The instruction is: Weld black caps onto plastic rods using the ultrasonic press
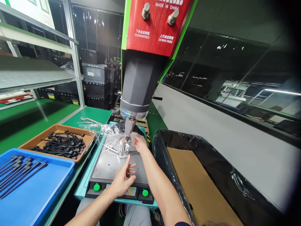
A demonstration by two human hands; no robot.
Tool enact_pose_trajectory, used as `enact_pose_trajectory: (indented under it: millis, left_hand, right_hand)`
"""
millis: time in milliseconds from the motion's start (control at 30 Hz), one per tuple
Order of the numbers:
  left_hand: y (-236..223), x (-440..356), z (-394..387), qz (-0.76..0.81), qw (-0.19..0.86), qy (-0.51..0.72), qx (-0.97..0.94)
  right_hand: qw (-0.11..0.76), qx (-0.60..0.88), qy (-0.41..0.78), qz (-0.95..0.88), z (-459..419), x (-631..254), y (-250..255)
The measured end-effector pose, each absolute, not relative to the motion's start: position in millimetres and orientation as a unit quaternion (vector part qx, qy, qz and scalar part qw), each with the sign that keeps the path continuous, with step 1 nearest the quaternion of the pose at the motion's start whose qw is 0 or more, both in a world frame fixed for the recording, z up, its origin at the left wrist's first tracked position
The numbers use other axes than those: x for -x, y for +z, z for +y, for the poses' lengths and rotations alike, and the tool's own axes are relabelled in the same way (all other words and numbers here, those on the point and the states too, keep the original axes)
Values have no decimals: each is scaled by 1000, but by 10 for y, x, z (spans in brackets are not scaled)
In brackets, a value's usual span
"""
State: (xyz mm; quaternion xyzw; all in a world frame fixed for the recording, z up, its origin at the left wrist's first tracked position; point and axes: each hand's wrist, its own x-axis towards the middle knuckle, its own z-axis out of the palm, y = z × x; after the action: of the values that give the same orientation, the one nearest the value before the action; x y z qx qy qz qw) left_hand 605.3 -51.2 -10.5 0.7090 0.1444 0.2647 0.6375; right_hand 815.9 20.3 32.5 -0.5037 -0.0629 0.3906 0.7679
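Observation:
My left hand [122, 181] hovers over the front of the metal base plate [105, 168], its fingers spread and holding nothing. Further back, my right hand [140, 144] is beside the small fixture [124, 150], to the right of the press's narrow tip [129, 126]. Its fingers are curled together; whatever they pinch, if anything, is too small to make out. A small dark part [127, 139] shows at the fixture under the tip. Clear plastic film [113, 138] lies around the fixture.
Two green buttons [96, 187] sit on the base's front edge. To the left are a brown tray [90, 138] of black cable-like parts and a blue tray [51, 179] with longer ones. A black-lined box [162, 157] with cardboard [199, 185] stands right. A wrench [90, 119] lies behind.

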Motion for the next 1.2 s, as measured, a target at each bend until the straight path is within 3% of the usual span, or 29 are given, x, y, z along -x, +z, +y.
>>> enact_pose_trajectory:
  millis: [133, 300, 433, 600, 800, 1200]
  left_hand:
    - [-81, -5911, -559, 151, 580, 306, -740]
    - [343, -5784, -424, 133, 393, 442, -795]
    - [628, -5813, -186, 166, 328, 491, -790]
    - [641, -5903, 174, 270, 319, 470, -778]
    - [469, -5969, 274, 255, 292, 429, -816]
    - [218, -5734, 83, 310, 364, 397, -784]
  right_hand:
    - [762, 504, 405, -29, 231, -8167, 317]
    - [765, 494, 413, -21, 170, -8121, 341]
    - [749, 497, 437, -14, 100, -8114, 401]
    - [723, 512, 464, -1, -5, -8081, 440]
    - [711, 516, 478, -3, -13, -7992, 473]
    - [732, 501, 462, -1, 50, -7991, 436]
